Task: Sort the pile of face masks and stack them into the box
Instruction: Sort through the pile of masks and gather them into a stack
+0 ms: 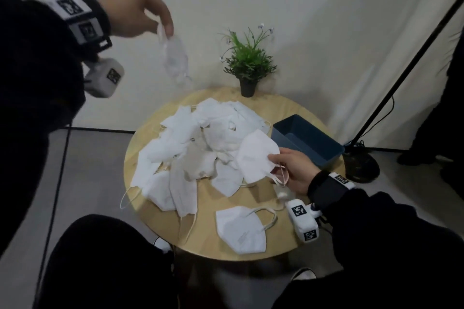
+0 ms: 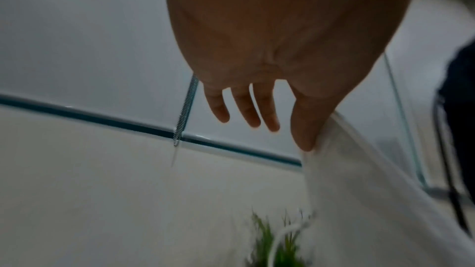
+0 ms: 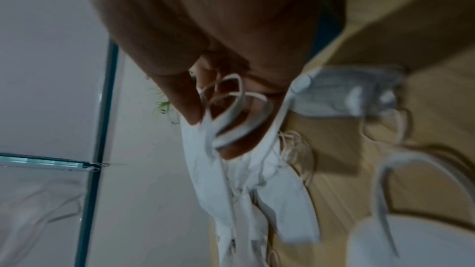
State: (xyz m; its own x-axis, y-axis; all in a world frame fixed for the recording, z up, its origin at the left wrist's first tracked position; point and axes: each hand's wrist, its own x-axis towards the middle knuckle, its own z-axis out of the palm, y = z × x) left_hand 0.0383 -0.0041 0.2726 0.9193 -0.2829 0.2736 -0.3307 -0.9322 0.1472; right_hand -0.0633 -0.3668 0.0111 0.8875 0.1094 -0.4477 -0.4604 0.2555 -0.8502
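A heap of white face masks point(image 1: 195, 140) covers the middle of a round wooden table point(image 1: 286, 110). My left hand point(image 1: 148, 10) is raised high at the upper left and pinches one white mask point(image 1: 174, 57), which dangles in the air, blurred. In the left wrist view the thumb point(image 2: 306, 129) presses that mask point(image 2: 359, 180) while the other fingers hang straight. My right hand point(image 1: 288, 165) pinches another white mask point(image 1: 256, 155) at its edge, over the table's right side; its ear loops point(image 3: 231, 109) lie across the fingers. A dark blue open box point(image 1: 306, 140) stands at the table's right, nothing visible inside.
One single mask point(image 1: 241, 228) lies apart near the table's front edge. A potted green plant point(image 1: 247, 65) stands at the table's far edge. A black stand with its round base point(image 1: 361, 165) rises right of the table. My knees are under the front rim.
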